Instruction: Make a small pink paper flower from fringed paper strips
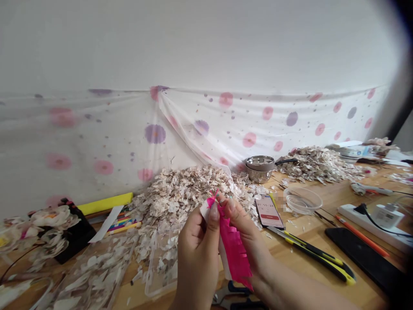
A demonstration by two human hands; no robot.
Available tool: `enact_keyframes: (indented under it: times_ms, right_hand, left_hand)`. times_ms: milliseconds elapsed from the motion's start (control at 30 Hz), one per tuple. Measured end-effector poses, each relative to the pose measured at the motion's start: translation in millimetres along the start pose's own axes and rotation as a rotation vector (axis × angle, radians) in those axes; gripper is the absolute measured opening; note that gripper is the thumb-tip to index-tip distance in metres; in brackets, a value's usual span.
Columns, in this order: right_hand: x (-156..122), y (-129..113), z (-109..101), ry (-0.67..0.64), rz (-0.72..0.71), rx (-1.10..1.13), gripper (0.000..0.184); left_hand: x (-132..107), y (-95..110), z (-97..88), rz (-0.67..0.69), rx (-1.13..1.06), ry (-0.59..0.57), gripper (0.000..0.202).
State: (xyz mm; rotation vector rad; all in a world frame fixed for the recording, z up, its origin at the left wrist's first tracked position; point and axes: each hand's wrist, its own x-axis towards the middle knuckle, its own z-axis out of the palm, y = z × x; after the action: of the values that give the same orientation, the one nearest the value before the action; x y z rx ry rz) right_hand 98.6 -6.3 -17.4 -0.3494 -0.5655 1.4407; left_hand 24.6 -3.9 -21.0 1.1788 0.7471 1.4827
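Both hands are drawn close together above the near table edge. The left hand (196, 241) pinches the top of a pink fringed paper (235, 252) between thumb and forefinger, and the right hand (247, 230) grips the same strip from the other side. The strip hangs down between the palms, with a white strip (204, 209) showing behind its top.

At six o'clock, just below the hands, lie scissors (229, 295). At twelve o'clock a heap of pale paper scraps (180, 191) spreads across the wooden table (309, 234). A phone (269, 212) lies at two o'clock, with steel bowls (260, 168) beyond it at one o'clock. At three o'clock lies a yellow-and-black tool (318, 253). Paper flowers (48, 224) sit well off at nine o'clock.
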Motion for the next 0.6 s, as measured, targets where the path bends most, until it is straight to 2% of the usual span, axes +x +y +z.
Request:
enact_keyframes:
  times_ms: [367, 500, 600]
  right_hand:
    - [1.8, -4.6, 0.8, -0.023, 0.015, 0.04, 0.045]
    - [3.9, -1.1, -1.4, -0.052, 0.003, 0.052, 0.035]
    - [5.3, 2.1, -3.8, -0.025, -0.013, 0.033, 0.029]
  left_hand:
    - [0.2, -2.4, 0.8, 0.0, -0.022, -0.037, 0.031]
    - [2.5, -3.7, 0.3, 0.004, 0.026, -0.032, 0.031]
    - [4.0, -3.5, -1.5, 0.023, 0.117, -0.011, 0.032]
